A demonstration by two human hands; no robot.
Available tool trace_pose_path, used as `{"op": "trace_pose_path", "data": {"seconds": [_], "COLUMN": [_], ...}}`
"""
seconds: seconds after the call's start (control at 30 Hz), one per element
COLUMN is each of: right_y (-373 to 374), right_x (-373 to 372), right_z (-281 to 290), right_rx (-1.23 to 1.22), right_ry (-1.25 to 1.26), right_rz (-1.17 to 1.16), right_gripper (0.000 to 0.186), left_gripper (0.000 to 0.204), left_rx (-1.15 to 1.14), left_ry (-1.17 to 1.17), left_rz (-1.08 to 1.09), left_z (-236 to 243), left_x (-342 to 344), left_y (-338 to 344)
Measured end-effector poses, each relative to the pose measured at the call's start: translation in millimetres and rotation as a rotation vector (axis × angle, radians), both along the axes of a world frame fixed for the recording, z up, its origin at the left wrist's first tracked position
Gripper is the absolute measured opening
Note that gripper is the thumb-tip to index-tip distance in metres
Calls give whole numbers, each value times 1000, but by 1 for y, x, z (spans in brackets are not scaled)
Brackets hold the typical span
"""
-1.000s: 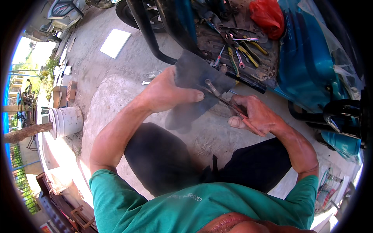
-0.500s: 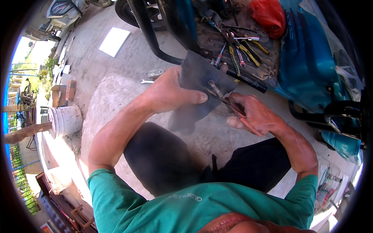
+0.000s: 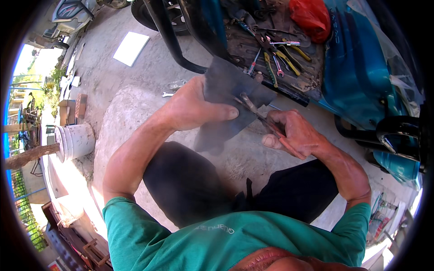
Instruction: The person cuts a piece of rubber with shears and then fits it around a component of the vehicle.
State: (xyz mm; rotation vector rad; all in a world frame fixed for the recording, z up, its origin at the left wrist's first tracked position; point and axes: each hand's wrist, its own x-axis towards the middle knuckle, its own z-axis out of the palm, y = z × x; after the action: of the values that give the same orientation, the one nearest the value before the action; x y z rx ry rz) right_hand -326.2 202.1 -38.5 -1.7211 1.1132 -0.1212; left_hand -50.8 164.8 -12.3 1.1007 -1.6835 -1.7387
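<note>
A dark grey, flexible sheet that looks like rubber (image 3: 221, 83) is held up over my knees. My left hand (image 3: 194, 106) grips its left side, thumb on top and the other fingers hidden behind. In my right hand (image 3: 291, 133) is a pair of red-handled scissors (image 3: 256, 112), fingers and thumb closed around the handles. The two metal blades are spread slightly apart and point up and left, meeting the sheet near its middle, right of my left thumb. A lower flap of the sheet hangs below that thumb.
Pliers (image 3: 289, 63), a wrench (image 3: 278, 67) and a screwdriver (image 3: 254, 62) lie on a vehicle floor beside a red plastic bag (image 3: 310, 20). Black tubing (image 3: 174, 49) edges the teal vehicle (image 3: 355, 63). A wrench (image 3: 167, 94), white board (image 3: 131, 48) and bucket (image 3: 80, 141) are at left.
The scissor blades have parted, a second blade now showing left of the first. The sheet and both hands have shifted slightly left.
</note>
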Motion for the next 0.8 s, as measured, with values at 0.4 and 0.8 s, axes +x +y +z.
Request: {"op": "trace_pose_path", "data": {"seconds": [0.4,0.8], "right_y": [-1,4], "right_x": [-12,-15], "right_z": [-7,-8], "right_rx": [-61,10], "right_ry": [-27,-41], "right_rz": [-48,-90], "right_gripper": [64,67], "left_gripper": [43,42], "left_rx": [-41,-23], "left_ry": [115,119], "left_rz": [135,141], "left_z": [-5,-3], "left_x": [13,20], "left_y": [-3,-5]}}
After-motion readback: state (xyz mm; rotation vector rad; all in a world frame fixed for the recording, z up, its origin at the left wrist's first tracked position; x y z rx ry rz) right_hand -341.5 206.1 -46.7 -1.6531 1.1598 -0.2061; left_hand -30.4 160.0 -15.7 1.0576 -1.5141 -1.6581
